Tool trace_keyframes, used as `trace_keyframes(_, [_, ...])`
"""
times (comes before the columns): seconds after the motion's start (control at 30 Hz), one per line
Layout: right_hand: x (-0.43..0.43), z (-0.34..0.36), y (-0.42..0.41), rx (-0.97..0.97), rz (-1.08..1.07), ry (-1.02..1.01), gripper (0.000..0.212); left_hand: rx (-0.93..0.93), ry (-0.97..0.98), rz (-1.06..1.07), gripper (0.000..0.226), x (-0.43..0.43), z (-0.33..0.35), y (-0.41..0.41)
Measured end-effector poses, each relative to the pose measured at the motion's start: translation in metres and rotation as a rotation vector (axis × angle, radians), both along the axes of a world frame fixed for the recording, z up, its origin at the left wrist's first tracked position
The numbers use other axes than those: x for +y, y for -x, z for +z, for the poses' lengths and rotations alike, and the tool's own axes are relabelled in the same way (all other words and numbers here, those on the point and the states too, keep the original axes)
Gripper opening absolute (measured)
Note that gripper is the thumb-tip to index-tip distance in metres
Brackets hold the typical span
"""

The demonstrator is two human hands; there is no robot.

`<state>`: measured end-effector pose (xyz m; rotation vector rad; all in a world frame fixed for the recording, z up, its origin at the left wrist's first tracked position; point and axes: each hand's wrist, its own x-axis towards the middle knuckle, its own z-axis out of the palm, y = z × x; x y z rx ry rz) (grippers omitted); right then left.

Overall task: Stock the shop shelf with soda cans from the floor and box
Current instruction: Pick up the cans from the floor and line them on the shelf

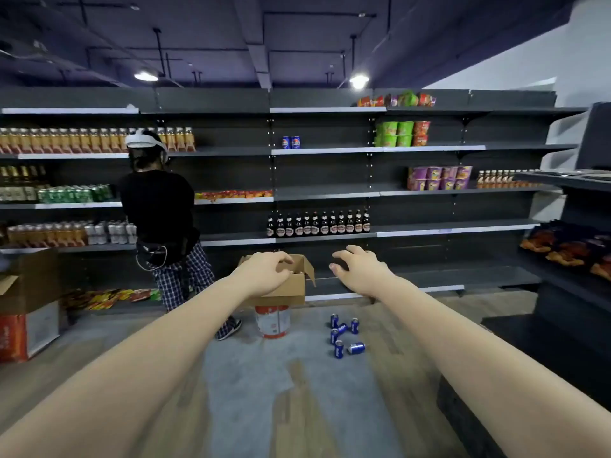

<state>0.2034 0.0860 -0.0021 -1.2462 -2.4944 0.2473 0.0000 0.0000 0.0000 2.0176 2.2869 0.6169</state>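
Head view: six blue soda cans (334, 336) sit in a loose cluster on the grey floor, right of centre and in front of the shelving. Most stand upright, but the nearest one on the right (356, 348) lies on its side. Two more of the same blue cans (286, 142) stand side by side on an upper shelf (327, 151) of the dark unit, alone at its left end. Left of the floor cluster, an open cardboard box (287, 287) with its flaps up rests on top of a white and red bucket (272, 322).

Both of the person's bare arms stretch forward. The left hand (264, 271) hangs palm down in front of the box, fingers loosely curled and holding nothing; I cannot tell whether it touches the cardboard. The right hand (358, 269) hovers to the right of the box, also loosely curled around nothing and well above the floor cans.

A row of brown bottles (317, 223) lines the shelf just above the box. Green and red noodle cups (401, 133) and purple cups (439, 178) fill shelves to the right. At the left, another person (158, 206) in a black top, checked trousers and a white headset faces shelves of orange bottles (92, 140) and green cans (76, 193). A larger carton (26, 292) stands at the far left.
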Motion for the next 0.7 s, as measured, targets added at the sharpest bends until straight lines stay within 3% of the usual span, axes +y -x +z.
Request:
trace_keyframes(0.33, [0.031, -0.033, 0.054, -0.037, -0.059, 0.02, 0.05, 0.066, 0.058, 0.006, 0.04, 0.046, -0.014, 0.044])
trace_keyframes(0.7, [0.198, -0.015, 0.079, -0.029, -0.059, -0.086, 0.056, 0.052, -0.004, -0.054, 0.042, 0.215, 0.001, 0.047])
